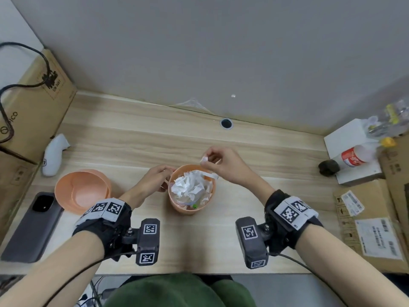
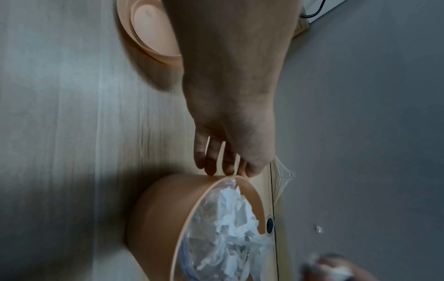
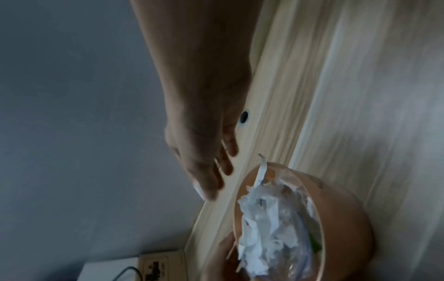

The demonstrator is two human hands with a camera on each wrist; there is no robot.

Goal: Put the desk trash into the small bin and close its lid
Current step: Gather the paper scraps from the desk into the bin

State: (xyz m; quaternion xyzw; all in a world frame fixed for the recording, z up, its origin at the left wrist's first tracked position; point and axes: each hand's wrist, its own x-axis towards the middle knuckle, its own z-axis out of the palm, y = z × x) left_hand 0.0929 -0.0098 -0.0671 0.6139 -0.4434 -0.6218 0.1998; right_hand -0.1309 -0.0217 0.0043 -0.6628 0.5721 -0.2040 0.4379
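Head view, nearest first: two forearms with black wrist mounts bearing square coded markers. On the wooden desk (image 1: 254,138), a grey phone (image 1: 33,227) lies face down at the near left. Beyond it, the peach lid (image 1: 83,190) lies upturned, just left of the left forearm and apart from the bin.

Small peach bin (image 1: 191,189): upright at desk centre, open, filled with crumpled white paper (image 1: 188,185) and clear plastic; a white paper strip (image 1: 209,175) hangs over its far right rim.

Left hand (image 1: 157,177): at the bin's left rim, fingers (image 2: 211,161) fairly straight, tips touching the outer rim in the left wrist view; whether it grips cannot be told.

Right hand (image 1: 223,163): raised above the bin's far right edge, fingertips pinching a small white scrap (image 1: 204,160), remaining fingers loosely curled.

Farther: a white handheld controller (image 1: 53,155) at left, cardboard boxes (image 1: 37,103) with black cable behind it. At right, a labelled cardboard box (image 1: 371,224), a white box (image 1: 347,138), and a red-labelled bottle (image 1: 352,158) lying on its side. A round cable hole (image 1: 226,123) sits by the grey partition (image 1: 199,52).
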